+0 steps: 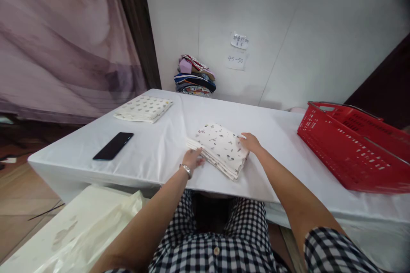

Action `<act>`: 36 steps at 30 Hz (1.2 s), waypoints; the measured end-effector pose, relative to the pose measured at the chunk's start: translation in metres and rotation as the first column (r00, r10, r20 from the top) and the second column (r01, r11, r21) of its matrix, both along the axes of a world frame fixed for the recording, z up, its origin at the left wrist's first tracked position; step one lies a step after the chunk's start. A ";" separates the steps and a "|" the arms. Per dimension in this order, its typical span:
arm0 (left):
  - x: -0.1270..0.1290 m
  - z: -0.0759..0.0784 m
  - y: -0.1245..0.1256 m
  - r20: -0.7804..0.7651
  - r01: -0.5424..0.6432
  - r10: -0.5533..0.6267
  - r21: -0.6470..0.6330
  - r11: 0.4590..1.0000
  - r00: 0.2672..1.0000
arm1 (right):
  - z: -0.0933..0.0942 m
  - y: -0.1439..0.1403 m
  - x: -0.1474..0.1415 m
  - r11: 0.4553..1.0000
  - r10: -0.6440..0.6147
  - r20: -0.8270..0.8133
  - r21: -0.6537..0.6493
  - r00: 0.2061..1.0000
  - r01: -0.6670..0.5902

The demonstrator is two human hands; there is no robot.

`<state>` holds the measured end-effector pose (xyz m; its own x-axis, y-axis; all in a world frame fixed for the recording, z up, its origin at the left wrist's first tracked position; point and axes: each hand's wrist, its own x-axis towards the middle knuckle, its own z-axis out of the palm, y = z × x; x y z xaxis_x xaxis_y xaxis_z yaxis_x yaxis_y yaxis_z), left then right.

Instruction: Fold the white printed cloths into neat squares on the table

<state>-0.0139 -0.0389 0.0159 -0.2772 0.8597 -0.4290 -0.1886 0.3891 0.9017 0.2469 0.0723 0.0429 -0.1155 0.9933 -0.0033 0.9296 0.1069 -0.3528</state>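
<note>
Hands are resting on a folded patterned cloth point(221, 147) lying mid-table on the white tablecloth point(160, 149): left hand point(193, 160) is touching its near-left edge, fingers point(199, 161) flat and together, right hand point(250, 142) is pressing its far-right corner, fingers curled, pinching or not I cannot tell. Phone point(113, 146) and second folded cloth point(143, 108) are lying to the left, red basket point(352, 149) is sitting to the right, clothes pile point(194, 76) is sitting by the wall

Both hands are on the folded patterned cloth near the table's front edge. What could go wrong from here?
1. The folded cloth sits close to the table front edge, so a pull toward the body might drag it off.
2. Its layers fan out under the left hand; uneven pressure from the right hand could undo the fold.
3. The phone also lies near the edge, where a sweeping arm may knock it off.
</note>
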 end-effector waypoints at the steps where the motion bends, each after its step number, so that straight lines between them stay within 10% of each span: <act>1: 0.005 0.001 -0.005 0.039 0.015 -0.015 -0.001 1.000 0.999 | -0.002 0.009 -0.003 0.999 0.001 0.014 -0.039 1.000 -0.001; 9: 0.026 0.001 -0.007 0.080 0.069 -0.063 -0.073 0.995 0.995 | -0.003 0.031 0.003 0.943 0.088 0.038 -0.325 0.995 -0.071; 17: 0.025 -0.010 0.003 -0.093 0.092 -0.096 -0.044 0.995 0.991 | 0.003 -0.016 0.040 0.743 -0.116 -0.305 -0.658 0.945 -0.122; 28: 0.019 -0.003 -0.004 0.115 0.121 -0.123 0.025 0.992 0.986 | 0.014 -0.035 -0.001 0.992 0.006 -0.061 -0.125 0.998 -0.013; 36: 0.040 0.034 -0.012 0.209 0.125 -0.144 0.104 0.987 0.967 | 0.050 -0.097 -0.049 0.915 0.332 0.211 0.163 0.919 -0.368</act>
